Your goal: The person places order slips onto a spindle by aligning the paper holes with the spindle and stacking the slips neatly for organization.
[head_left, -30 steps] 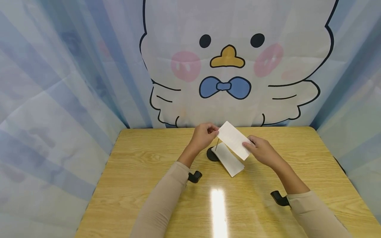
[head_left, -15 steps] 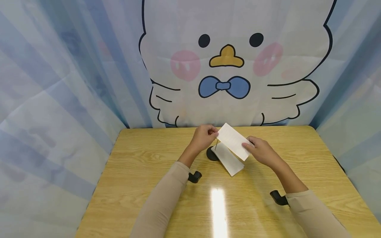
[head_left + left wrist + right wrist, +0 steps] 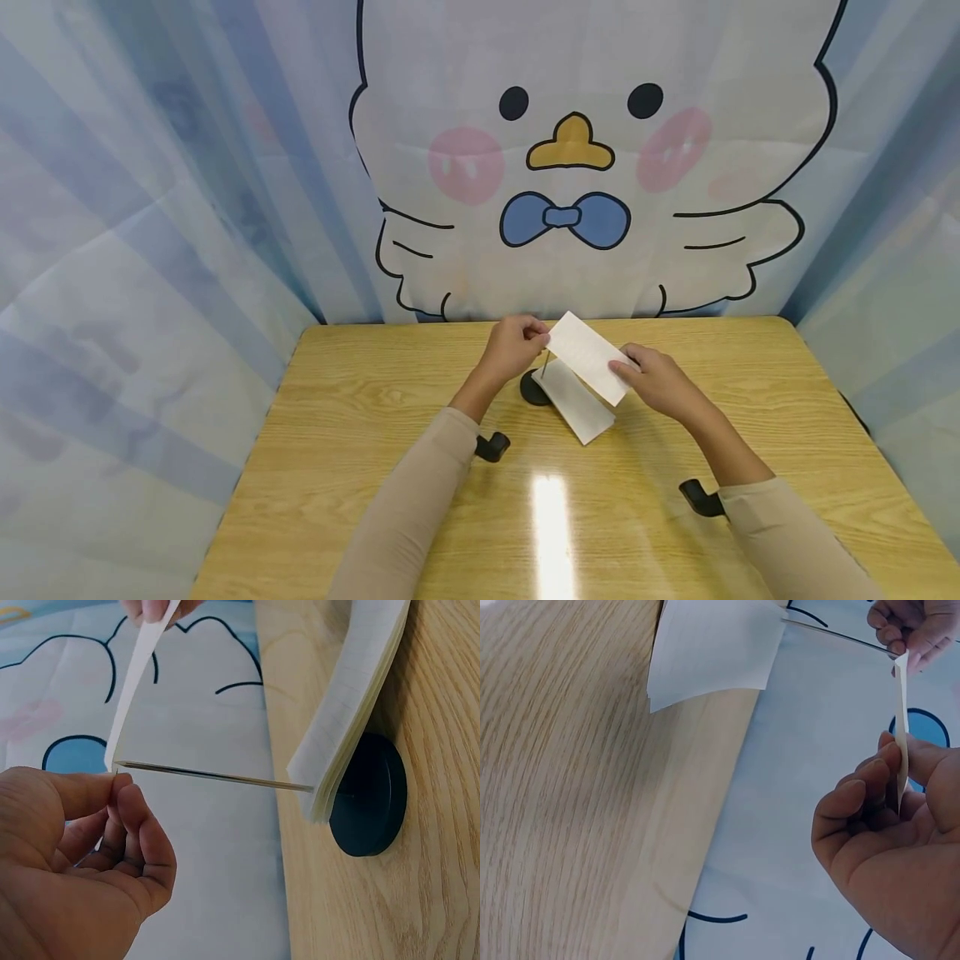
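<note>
A white paper slip (image 3: 588,357) is held at both ends above a bill spike. My left hand (image 3: 514,347) pinches its left corner between thumb and forefinger. On the opposite end, my right hand (image 3: 654,375) grips the slip with the thumb on top. In the left wrist view, the thin metal spike (image 3: 217,777) rises from a round black base (image 3: 382,802), its tip right at the slip's pinched corner. A stack of paper slips (image 3: 337,712) is threaded low on the spike, fanned out toward the right in the head view (image 3: 576,402).
The wooden table (image 3: 360,467) carries the black base near its back edge. Behind it hangs a curtain (image 3: 465,275) with a cartoon bird print. Black camera mounts (image 3: 492,447) stick out from both wrists.
Both hands and the held slip have lowered slightly toward the spike since a second ago. Over the last half second they stay almost still. The stack stays on the spike.
</note>
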Demonstrator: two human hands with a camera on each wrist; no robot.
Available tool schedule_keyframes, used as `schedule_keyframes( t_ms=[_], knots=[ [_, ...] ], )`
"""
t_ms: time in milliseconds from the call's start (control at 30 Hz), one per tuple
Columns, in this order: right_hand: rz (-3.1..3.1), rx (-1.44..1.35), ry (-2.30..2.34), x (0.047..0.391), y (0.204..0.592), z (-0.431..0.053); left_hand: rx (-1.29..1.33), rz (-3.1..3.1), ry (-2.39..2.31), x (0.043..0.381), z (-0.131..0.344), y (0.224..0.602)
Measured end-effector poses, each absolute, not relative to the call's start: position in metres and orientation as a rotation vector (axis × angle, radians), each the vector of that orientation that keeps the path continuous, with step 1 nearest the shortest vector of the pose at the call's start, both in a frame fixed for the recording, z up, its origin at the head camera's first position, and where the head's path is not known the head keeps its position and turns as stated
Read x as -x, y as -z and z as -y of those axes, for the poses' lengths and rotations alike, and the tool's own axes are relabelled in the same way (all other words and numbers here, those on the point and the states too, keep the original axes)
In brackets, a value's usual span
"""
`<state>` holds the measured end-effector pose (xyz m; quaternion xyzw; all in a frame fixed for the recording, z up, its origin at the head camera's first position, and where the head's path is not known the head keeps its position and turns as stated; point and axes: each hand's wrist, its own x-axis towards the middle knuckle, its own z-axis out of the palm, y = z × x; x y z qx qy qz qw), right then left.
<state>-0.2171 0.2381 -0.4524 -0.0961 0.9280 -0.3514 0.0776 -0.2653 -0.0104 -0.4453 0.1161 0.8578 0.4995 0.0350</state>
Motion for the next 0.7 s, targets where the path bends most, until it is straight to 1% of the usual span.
schedule_keyframes(
  t_ms=[700],
  knots=[
    [-2.815, 0.292, 1.039, 0.214, 0.464, -0.232, -0.388, -2.680, -1.486, 0.264, 0.010, 0.444]
  ],
)
